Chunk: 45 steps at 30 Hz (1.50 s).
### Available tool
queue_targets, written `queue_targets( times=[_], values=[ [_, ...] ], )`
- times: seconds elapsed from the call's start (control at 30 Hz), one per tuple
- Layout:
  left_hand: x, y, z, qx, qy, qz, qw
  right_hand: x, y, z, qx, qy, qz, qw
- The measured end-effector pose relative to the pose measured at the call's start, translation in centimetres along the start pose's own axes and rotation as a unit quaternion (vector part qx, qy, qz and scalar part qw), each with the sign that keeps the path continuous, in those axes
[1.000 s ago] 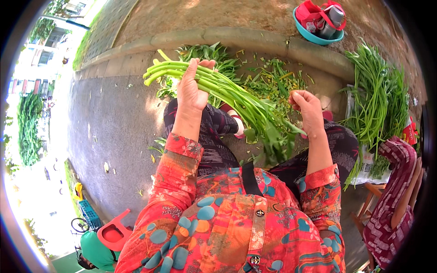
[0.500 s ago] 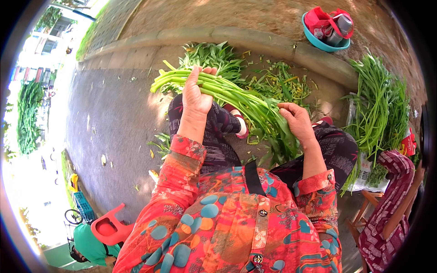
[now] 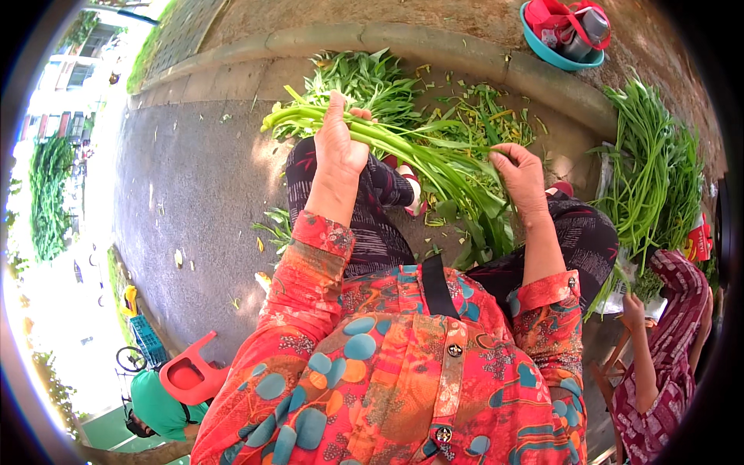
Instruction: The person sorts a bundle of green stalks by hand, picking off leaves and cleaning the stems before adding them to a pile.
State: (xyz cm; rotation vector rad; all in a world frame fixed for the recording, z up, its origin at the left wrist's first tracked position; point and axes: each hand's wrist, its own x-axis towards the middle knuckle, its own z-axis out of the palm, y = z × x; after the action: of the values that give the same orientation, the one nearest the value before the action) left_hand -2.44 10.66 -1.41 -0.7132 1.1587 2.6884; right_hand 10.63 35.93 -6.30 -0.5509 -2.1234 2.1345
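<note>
My left hand (image 3: 341, 147) is closed around a bunch of water spinach (image 3: 415, 159), gripping it near the pale cut stem ends. From there the stems slope down to the right, and the leafy tips hang over my lap. At the bunch's right side, my right hand (image 3: 521, 177) pinches a thin leafy strand stretched out from the other stems. Beyond my left hand lies a heap of leafy greens (image 3: 364, 85) on the ground. Plucked leaves and yellowed scraps (image 3: 492, 116) are scattered to its right.
A large pile of long greens (image 3: 651, 155) lies at the right, where a co-worker's hand (image 3: 633, 308) reaches its near edge. A blue basin (image 3: 542, 53) with a red bag and a flask stands beyond the curb (image 3: 434, 54). A red stool (image 3: 190, 377) is at lower left.
My right hand has shifted right and slightly upward, drawing a strand away from the bunch. At the right, the co-worker's forearm and hand have come into view by the large pile.
</note>
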Motion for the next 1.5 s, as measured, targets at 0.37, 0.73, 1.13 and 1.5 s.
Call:
queue_targets(
  times=[0.37,0.73,1.13,1.5],
  values=[
    [1.6,0.4,0.3,-0.061,0.127,0.072,0.987,0.5,-0.6,-3.5,0.084,0.181,-0.037,0.979],
    [0.2,-0.8,1.6,-0.037,0.103,0.073,0.991,-1.4,-1.4,3.5,-0.228,0.019,-0.210,0.951],
    [0.9,-1.0,0.3,-0.065,0.060,0.111,0.990,-2.4,-2.7,2.0,-0.028,-0.183,0.044,0.982],
    [1.9,3.0,-0.8,-0.081,0.047,0.141,0.986,-2.4,-1.9,0.2,0.117,-0.245,0.185,0.945]
  ],
)
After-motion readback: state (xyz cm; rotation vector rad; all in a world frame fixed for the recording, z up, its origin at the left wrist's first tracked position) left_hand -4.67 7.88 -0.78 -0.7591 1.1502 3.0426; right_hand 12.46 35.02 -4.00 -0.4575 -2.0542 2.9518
